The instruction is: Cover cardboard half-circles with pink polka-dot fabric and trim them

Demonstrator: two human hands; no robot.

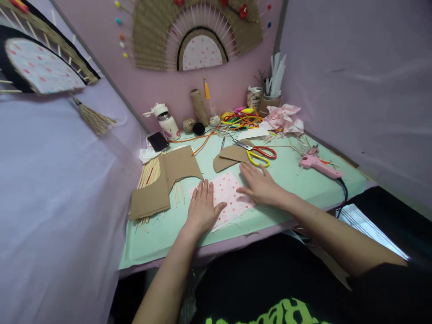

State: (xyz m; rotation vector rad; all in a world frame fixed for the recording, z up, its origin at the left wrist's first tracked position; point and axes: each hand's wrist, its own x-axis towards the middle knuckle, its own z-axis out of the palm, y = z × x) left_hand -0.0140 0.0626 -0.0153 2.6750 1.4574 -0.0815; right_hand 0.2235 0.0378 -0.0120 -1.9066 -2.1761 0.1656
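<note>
Person's both hands palm-down, flattened, spaced apart. Left hand (201, 209): fingers (201, 191) extended forward, close together, thumb kicked out inward. Right hand (262, 186): angled forward-left, fingers nearly straight, thumb pointing inward. Left forearm (168, 279) runs up from bottom edge; right forearm (330, 229) slants in from lower right.

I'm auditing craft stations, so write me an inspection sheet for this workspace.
Surface: pale green table cover, small scraps near the front.
Job's things: dotted paper, lying flat.
Clutter: cut cardboard left of the paper and beyond it; scissors beyond; coloured strands and crumpled paper heaped at the back.
Hands: left hand on the dotted paper; right hand at its right edge.
Cables: black cord from the pink glue gun runs over the front edge.
Surroundings: pale purple walls bearing decorated fans.
</note>
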